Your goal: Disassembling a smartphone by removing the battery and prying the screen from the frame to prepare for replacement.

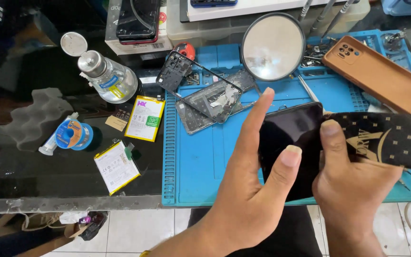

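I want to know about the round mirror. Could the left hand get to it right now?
Probably not straight away. The left hand is busy holding the black phone together with the right hand. Nothing stands between it and the round mirror just beyond, so once it lets go the way looks free.

A phone (pixel 288 143) is held over the mat's (pixel 200 176) near edge. Behind it on the mat lie two frames (pixel 200 93), a mirror (pixel 273 46) beyond. Left, on the worktop (pixel 24 176), lie two batteries (pixel 116 166) and a bottle (pixel 108 78).
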